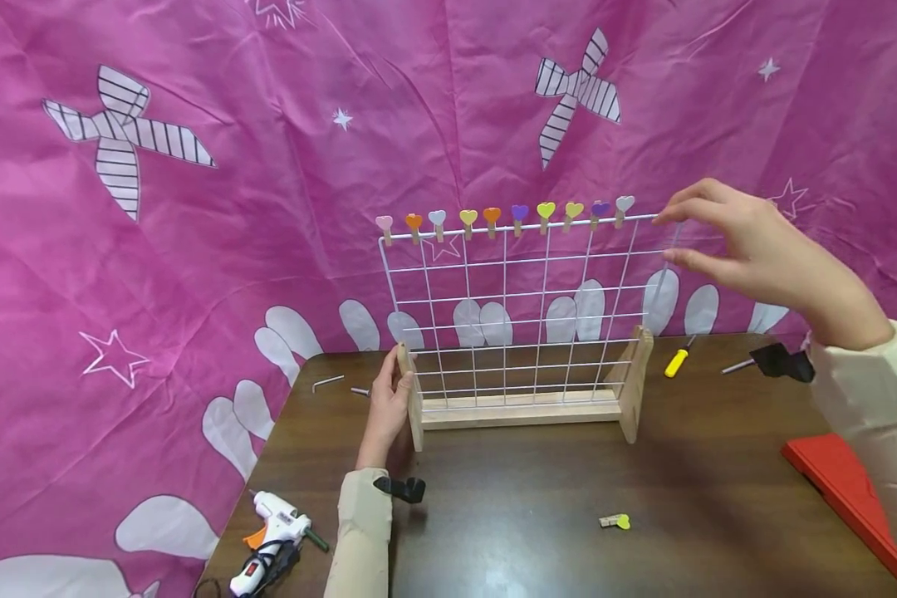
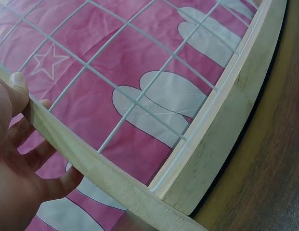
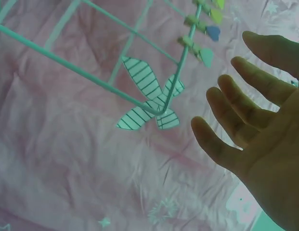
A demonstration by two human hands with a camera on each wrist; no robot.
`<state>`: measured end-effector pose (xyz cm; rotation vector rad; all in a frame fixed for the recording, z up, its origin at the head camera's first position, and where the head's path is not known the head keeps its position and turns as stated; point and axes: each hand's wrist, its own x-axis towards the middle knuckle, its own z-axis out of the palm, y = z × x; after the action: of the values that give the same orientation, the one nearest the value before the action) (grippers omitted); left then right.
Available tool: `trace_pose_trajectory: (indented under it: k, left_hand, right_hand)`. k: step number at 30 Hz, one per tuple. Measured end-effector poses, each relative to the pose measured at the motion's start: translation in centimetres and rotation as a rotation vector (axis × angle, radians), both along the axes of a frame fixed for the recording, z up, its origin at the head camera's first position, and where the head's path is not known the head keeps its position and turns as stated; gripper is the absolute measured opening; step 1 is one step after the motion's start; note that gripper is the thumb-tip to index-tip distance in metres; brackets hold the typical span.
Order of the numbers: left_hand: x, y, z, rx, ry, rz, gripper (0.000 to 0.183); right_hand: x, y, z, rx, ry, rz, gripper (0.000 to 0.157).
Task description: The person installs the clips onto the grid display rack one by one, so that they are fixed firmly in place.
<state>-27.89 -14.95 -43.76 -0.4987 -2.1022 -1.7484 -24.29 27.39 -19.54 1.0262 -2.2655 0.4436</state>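
Note:
A white wire grid (image 1: 504, 296) stands upright in a wooden stand (image 1: 523, 418) on the table. Along its top wire sits a row of small clothespins (image 1: 519, 214) with coloured hearts. My left hand (image 1: 389, 400) holds the stand's left side piece (image 2: 98, 166), thumb on one face and fingers on the other. At the grid's upper right corner is my right hand (image 1: 751, 241), fingers loosely bent with nothing between them. In the right wrist view that hand's spread fingers (image 3: 231, 122) are apart from the wire. One loose clothespin with a yellow-green heart (image 1: 616, 522) lies on the table before the stand.
A white glue gun (image 1: 276, 531) lies at the table's left edge. Behind the stand are a hex key (image 1: 328, 381) on the left and a yellow screwdriver (image 1: 676, 363) on the right. A red flat object (image 1: 845, 486) lies at the right. Pink cloth (image 1: 306, 208) hangs behind.

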Motion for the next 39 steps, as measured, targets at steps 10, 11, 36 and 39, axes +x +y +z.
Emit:
trace_pose_trajectory:
  k: [10,11,36,39]
  left_hand:
    - [-0.6,-0.2,0.7,0.001,0.021,-0.011,0.047]
    - [-0.6,-0.2,0.8,0.001,0.015,-0.010,0.047]
    - [-0.1,0.0,0.0,0.013,-0.012,-0.007,0.047]
    - [0.0,0.0,-0.1,0.005,-0.008,-0.002,0.047]
  right_hand:
    - [3.0,0.8,-6.6,0.097,-0.073,0.016,0.040]
    - [3.2,0.8,-7.3,0.103,-0.082,0.007,0.038]
    - [7.2,-1.0,-27.1,0.189,-0.418,0.091,0.023]
    - [7.3,-0.9,-28.1,0.232,-0.518,0.086,0.024]
